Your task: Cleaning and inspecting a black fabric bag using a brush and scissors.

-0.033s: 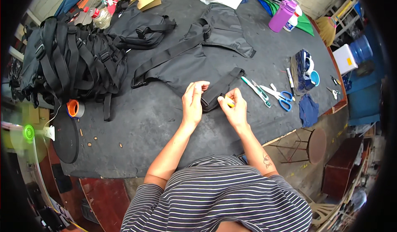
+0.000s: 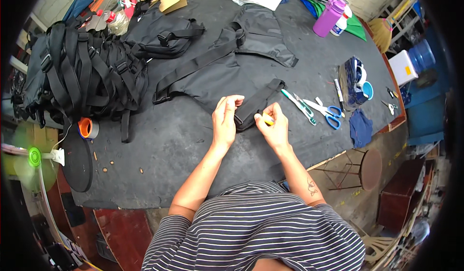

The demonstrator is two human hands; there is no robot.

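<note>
Showing blk. bag (image 2: 217,80) lying on dark tabletop (image 2: 159,174), reaching from betw. hands twd. far side; looking matte, soft, lightly creased, w/ wide flat strap (image 2: 200,64) slanting across & plastic buckle (image 2: 163,98) at L corner. Also showing blk. band (image 2: 260,102) at near R edge, slanting up & R. Gripping small yellow item (image 2: 269,122), partly hidden, betw. thumb & fingers of R hand (image 2: 274,130). Holding L hand (image 2: 224,122) half-curled beside band's near end; being unable to tell if pinching it. Including, just R, blue-handled scissors (image 2: 325,110) & wht.-teal tool (image 2: 298,107).
</note>
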